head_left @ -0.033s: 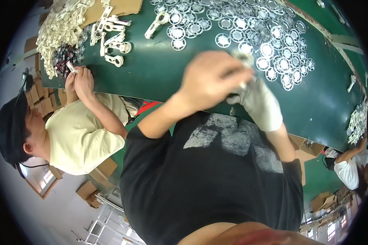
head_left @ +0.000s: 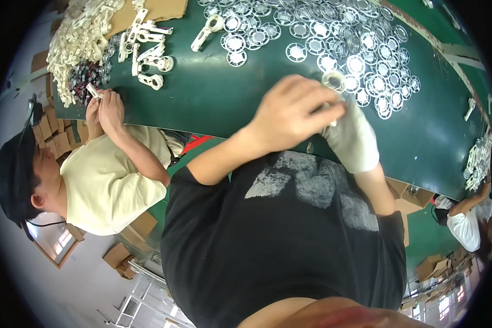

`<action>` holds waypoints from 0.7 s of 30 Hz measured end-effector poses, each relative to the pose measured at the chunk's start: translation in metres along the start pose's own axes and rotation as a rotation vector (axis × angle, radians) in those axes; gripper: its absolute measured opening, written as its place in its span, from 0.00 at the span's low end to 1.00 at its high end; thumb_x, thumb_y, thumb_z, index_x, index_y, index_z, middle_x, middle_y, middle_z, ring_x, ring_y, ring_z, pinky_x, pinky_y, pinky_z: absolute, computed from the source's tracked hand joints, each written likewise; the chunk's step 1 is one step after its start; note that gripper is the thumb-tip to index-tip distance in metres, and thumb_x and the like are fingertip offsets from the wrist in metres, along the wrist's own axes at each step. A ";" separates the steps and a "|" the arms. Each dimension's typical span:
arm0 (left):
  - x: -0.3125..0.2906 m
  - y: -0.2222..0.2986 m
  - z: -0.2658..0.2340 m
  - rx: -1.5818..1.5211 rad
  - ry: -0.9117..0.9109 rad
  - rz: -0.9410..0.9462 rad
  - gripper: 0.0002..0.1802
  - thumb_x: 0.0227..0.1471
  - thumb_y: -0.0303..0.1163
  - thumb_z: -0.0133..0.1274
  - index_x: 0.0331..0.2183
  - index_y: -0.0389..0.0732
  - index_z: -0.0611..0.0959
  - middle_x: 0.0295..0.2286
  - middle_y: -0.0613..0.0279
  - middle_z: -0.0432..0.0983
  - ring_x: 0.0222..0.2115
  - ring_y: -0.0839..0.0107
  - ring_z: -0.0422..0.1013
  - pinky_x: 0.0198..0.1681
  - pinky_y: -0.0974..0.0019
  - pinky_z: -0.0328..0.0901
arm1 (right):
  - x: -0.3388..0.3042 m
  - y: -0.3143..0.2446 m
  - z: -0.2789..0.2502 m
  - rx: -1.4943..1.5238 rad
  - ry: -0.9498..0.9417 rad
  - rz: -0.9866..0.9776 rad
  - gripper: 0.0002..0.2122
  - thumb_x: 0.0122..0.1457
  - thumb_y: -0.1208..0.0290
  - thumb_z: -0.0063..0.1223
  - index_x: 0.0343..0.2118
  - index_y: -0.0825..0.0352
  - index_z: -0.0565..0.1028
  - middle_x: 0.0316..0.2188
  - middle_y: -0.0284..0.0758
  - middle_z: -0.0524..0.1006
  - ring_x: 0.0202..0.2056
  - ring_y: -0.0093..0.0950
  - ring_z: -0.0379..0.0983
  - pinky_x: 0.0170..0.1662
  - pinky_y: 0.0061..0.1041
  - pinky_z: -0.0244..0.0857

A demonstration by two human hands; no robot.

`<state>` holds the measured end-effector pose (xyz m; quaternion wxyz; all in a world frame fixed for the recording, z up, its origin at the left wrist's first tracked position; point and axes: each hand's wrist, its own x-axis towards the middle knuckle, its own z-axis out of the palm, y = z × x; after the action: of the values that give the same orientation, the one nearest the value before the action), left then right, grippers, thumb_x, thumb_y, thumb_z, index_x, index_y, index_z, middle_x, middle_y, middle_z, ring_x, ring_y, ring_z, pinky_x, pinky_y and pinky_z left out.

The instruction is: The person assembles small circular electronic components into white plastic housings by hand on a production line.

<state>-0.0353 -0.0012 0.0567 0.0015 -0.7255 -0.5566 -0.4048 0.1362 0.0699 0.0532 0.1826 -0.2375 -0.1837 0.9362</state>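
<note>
My right hand (head_left: 352, 139), in a white glove, is closed round a white plastic part with a ring-shaped head (head_left: 333, 81). The ring sticks out beyond the glove, and the rest of the part is mostly covered. My bare left hand (head_left: 292, 115) comes in from the left with fingers curled and pressed together on the part just below the ring. Its fingertips are partly blurred. Past both hands lies a wide spread of round spoked discs (head_left: 325, 60), clear and whitish. A similar ring-headed part (head_left: 206, 34) rests alone left of those discs.
More white ring-headed parts (head_left: 150, 49) lie on the green table (head_left: 213, 93), beside a big heap of white pieces (head_left: 82, 38) and a cardboard sheet (head_left: 147, 8). At left a co-worker (head_left: 109, 175) handles a small white piece. Another person (head_left: 464, 229) sits far right near more parts (head_left: 478, 164).
My left hand has shifted slightly right and down. The ring of the held part, blurred before, now shows clearly, a little lower and to the right.
</note>
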 end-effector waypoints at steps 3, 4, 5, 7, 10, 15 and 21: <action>-0.005 0.006 0.017 -0.133 -0.032 -0.018 0.18 0.42 0.23 0.60 0.40 0.43 0.86 0.43 0.62 0.78 0.41 0.60 0.76 0.46 0.58 0.72 | -0.006 -0.007 -0.011 -0.204 0.084 -0.157 0.20 0.74 0.64 0.39 0.59 0.75 0.68 0.49 0.37 0.74 0.49 0.25 0.71 0.54 0.27 0.66; -0.005 0.004 0.019 -0.246 -0.073 -0.019 0.21 0.42 0.22 0.60 0.43 0.43 0.85 0.45 0.61 0.77 0.43 0.58 0.76 0.48 0.56 0.72 | -0.008 -0.009 0.001 -0.245 0.231 -0.219 0.19 0.74 0.66 0.40 0.58 0.76 0.69 0.49 0.37 0.74 0.48 0.25 0.72 0.54 0.27 0.66; -0.005 0.001 0.017 -0.364 -0.075 -0.032 0.26 0.42 0.18 0.60 0.47 0.44 0.83 0.48 0.59 0.76 0.45 0.55 0.76 0.48 0.56 0.73 | -0.010 -0.011 -0.002 -0.252 0.248 -0.249 0.19 0.74 0.66 0.40 0.58 0.76 0.69 0.47 0.37 0.75 0.47 0.25 0.73 0.54 0.27 0.66; -0.008 -0.010 0.010 -0.340 -0.035 -0.034 0.26 0.42 0.17 0.60 0.47 0.45 0.82 0.48 0.58 0.76 0.45 0.56 0.76 0.46 0.57 0.74 | -0.012 -0.020 -0.007 -0.399 0.299 -0.278 0.18 0.74 0.64 0.38 0.54 0.76 0.71 0.39 0.36 0.77 0.40 0.25 0.74 0.50 0.25 0.66; -0.006 -0.042 0.007 0.089 -0.115 -0.234 0.21 0.47 0.24 0.62 0.46 0.46 0.82 0.50 0.61 0.74 0.46 0.56 0.73 0.46 0.59 0.71 | -0.013 -0.034 -0.015 -0.613 0.264 -0.253 0.22 0.73 0.59 0.38 0.52 0.78 0.71 0.25 0.29 0.66 0.29 0.22 0.64 0.37 0.23 0.61; -0.022 -0.070 0.012 0.222 -0.235 -0.256 0.18 0.48 0.29 0.66 0.44 0.47 0.83 0.51 0.64 0.73 0.50 0.57 0.70 0.48 0.57 0.71 | -0.014 -0.049 -0.003 -1.169 0.372 -0.041 0.17 0.63 0.59 0.51 0.47 0.68 0.75 0.22 0.30 0.68 0.25 0.21 0.65 0.32 0.25 0.62; -0.028 -0.054 0.012 0.155 -0.248 -0.351 0.12 0.52 0.27 0.63 0.41 0.45 0.85 0.41 0.66 0.77 0.38 0.64 0.75 0.38 0.61 0.70 | -0.009 -0.044 0.007 -1.451 0.454 0.069 0.20 0.54 0.59 0.62 0.46 0.66 0.79 0.32 0.40 0.82 0.35 0.33 0.80 0.44 0.28 0.72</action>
<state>-0.0736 0.0023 0.0073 -0.0814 -0.6595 -0.6996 -0.2626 0.1512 0.1023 0.0813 -0.0153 -0.4903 -0.7035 0.5142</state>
